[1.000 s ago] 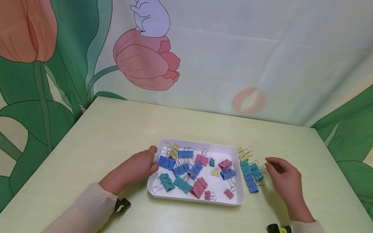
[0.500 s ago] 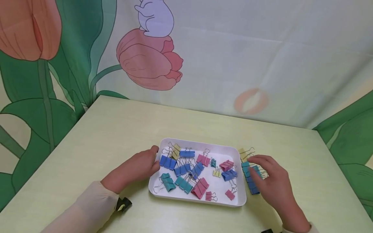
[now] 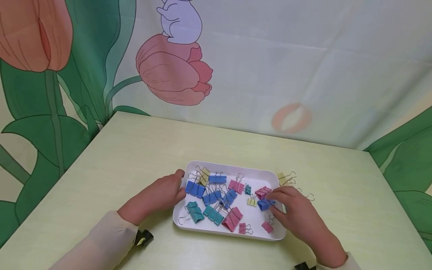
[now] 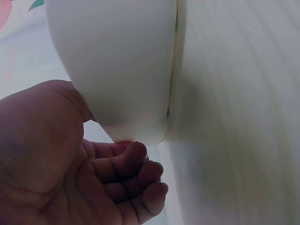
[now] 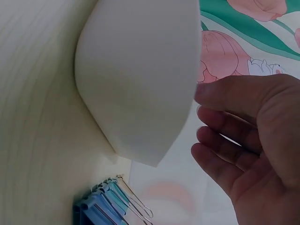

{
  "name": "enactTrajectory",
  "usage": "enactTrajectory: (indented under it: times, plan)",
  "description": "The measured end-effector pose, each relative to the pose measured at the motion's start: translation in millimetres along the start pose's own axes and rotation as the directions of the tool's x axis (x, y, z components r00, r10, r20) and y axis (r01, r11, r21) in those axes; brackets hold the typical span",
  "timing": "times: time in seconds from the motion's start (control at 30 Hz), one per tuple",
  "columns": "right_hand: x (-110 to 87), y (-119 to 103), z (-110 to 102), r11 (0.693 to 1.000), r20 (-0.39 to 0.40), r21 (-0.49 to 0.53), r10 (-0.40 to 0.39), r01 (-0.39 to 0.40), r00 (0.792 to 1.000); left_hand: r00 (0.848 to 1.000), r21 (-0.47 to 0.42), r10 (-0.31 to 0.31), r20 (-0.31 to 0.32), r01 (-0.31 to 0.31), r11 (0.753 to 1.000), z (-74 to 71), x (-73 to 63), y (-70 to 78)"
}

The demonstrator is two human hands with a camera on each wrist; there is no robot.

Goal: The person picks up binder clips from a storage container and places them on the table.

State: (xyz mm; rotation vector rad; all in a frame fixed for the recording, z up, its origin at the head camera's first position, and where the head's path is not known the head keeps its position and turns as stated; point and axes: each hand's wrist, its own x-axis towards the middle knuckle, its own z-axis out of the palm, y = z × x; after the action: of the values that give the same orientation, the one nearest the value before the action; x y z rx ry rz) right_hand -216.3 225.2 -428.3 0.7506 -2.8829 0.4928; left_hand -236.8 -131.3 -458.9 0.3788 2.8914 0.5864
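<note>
Left hand holds tray; right hand perhaps touches blue clip

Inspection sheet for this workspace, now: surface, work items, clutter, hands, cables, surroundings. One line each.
Surface: pale table, faintly grained.
Work items: white tray holding clips in blue, teal, pink and yellow; other clips lie on the table outside its right end.
Clutter: nothing seen.
Hands: left hand grips the tray's left edge; right hand reaches over the right end, fingertips at a blue clip; firm hold can't be confirmed.
Cables: nothing seen.
Surroundings: backdrop printed with tulips and a white animal.
</note>
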Motion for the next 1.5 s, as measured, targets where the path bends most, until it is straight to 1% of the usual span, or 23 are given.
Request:
enactTrajectory:
  times: [0.07,0.17,0.3,0.63,0.93,1.1,1.37,1.5]
  plan:
    - [0.7,-1,2,1.000,0.026,-0.020,0.002,-0.001,1.000,1.000,0.000,-0.004,0.002,0.004,1.000,0.0,0.5,0.3]
    - [1.7,-2,6,0.998,0.055,-0.054,-0.015,0.018,0.998,1.000,-0.001,-0.003,0.002,0.003,1.000,-0.2,0.4,0.6]
    - [2.3,-1,9,0.996,0.072,-0.083,-0.037,0.043,0.997,1.000,-0.003,-0.002,0.000,0.002,1.000,-0.8,0.0,1.2]
    - [1.9,4,15,0.991,0.065,-0.109,-0.074,0.081,0.995,1.000,-0.006,-0.011,0.017,0.011,1.000,-2.6,-2.1,2.8]
    - [2.1,8,18,0.984,0.055,-0.122,-0.125,0.131,0.991,1.000,-0.004,-0.008,0.008,0.008,1.000,-1.5,-0.9,2.6]
    - [1.5,8,16,0.984,0.045,-0.109,-0.139,0.143,0.989,1.000,-0.004,-0.009,0.007,0.009,1.000,-1.4,-0.9,2.5]
    - [1.6,7,17,0.978,0.017,-0.124,-0.168,0.169,0.986,1.000,0.001,0.001,0.000,-0.001,1.000,-1.0,-1.2,2.2]
    - [1.6,6,17,0.979,0.010,-0.128,-0.158,0.158,0.987,1.000,0.001,0.006,-0.002,-0.006,1.000,-1.0,-1.2,2.5]
